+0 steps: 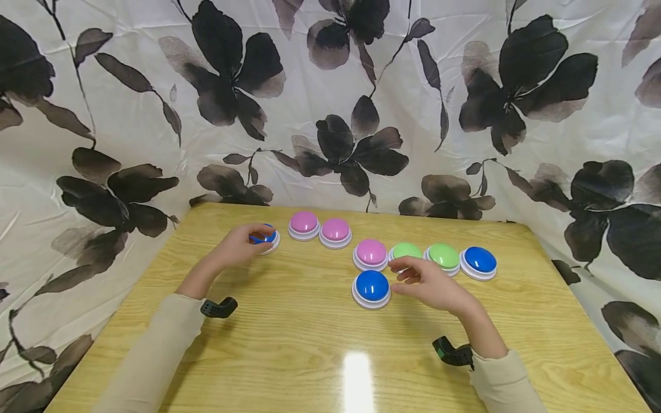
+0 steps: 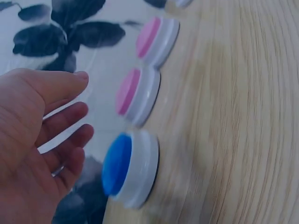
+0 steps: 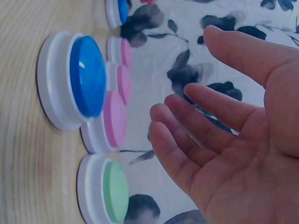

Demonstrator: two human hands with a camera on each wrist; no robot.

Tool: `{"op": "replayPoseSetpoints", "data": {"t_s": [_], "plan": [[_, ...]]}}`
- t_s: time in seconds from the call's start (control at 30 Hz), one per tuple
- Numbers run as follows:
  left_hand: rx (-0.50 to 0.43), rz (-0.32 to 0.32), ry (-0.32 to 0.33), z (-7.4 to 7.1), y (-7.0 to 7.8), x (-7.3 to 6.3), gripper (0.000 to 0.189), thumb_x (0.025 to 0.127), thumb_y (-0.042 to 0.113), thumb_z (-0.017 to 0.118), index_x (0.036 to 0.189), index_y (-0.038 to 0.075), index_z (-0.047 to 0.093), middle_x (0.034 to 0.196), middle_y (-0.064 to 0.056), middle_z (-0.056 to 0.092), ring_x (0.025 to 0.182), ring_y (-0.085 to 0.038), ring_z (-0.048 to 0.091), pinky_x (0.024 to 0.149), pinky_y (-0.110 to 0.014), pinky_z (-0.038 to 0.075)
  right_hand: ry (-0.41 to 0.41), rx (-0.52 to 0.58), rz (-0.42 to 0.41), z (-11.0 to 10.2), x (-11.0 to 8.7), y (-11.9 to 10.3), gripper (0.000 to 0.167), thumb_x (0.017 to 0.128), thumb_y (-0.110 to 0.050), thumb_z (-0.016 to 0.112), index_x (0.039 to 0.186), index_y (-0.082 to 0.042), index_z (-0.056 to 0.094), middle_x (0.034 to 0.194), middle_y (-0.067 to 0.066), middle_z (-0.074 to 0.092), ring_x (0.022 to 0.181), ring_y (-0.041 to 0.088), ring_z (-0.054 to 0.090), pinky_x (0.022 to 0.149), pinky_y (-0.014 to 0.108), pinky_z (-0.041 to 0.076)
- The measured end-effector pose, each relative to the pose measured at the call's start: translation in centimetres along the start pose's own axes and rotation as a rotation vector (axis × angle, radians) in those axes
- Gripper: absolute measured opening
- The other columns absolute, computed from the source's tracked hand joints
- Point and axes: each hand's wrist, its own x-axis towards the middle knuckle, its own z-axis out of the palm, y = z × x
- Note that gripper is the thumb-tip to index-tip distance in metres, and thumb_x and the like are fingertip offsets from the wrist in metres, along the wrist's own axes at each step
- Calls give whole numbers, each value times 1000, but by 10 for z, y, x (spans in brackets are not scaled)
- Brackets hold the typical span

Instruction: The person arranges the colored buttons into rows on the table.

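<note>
My left hand (image 1: 237, 248) hovers over a round blue push button (image 2: 117, 165) on a white base at the left of the row. In the left wrist view its loosely bent fingers are apart from the button and hold nothing. On the other side, my right hand (image 1: 436, 287) hangs with fingers spread beside a second blue button (image 1: 372, 285), which stands in front of the row. From the head view it partly covers a green button (image 1: 406, 250) and overlaps the edge of another green button (image 1: 443, 255). The right wrist view shows that palm bare.
Two pink buttons (image 1: 304, 223) (image 1: 335, 230) sit side by side at the back left. A third pink button (image 1: 370, 252) stands behind the front blue one, and a blue button (image 1: 478, 261) ends the row at right. Floral cloth (image 1: 289, 115) hangs behind the wooden table (image 1: 289, 344).
</note>
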Motion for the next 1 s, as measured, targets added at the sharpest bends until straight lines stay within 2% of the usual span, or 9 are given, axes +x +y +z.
{"op": "replayPoseSetpoints", "data": {"t_s": [0.2, 0.43, 0.6, 0.8, 1.0], "plan": [[95, -22, 68, -18, -18, -3, 44, 91, 16, 70, 130, -1, 58, 131, -19, 54, 115, -39, 51, 94, -56, 42, -8, 19, -45, 8, 4, -1, 40, 91, -21, 70, 125, -2, 59, 119, 18, 60, 105, 32, 59, 92, 43, 49], [90, -76, 91, -27, -35, -5, 58, 87, 23, 75, 138, 5, 51, 139, -18, 47, 124, -40, 44, 99, -57, 38, -17, 29, -60, 20, 11, -8, 41, 92, -21, 69, 127, -3, 59, 122, 18, 60, 110, 36, 56, 94, 46, 47], [88, -92, 84, -28, -46, -3, 69, 85, 31, 77, 140, 3, 47, 141, -18, 45, 125, -43, 43, 99, -60, 38, -26, 51, -63, 30, 16, -14, 41, 92, -21, 69, 128, -3, 58, 124, 17, 60, 115, 36, 54, 96, 48, 46], [85, -92, 80, -25, -58, 1, 78, 82, 30, 80, 142, -3, 42, 143, -23, 42, 125, -46, 42, 100, -58, 38, -64, 96, -87, 42, 24, -20, 41, 94, -19, 67, 130, -2, 57, 127, 13, 59, 117, 35, 54, 95, 44, 47], [88, -124, 67, -19, -70, 4, 85, 81, 33, 80, 143, -6, 38, 143, -26, 41, 126, -47, 41, 103, -58, 35, -81, 139, -109, 54, 32, -20, 39, 94, -16, 67, 129, -1, 57, 126, 13, 59, 117, 36, 54, 96, 44, 46]]}}
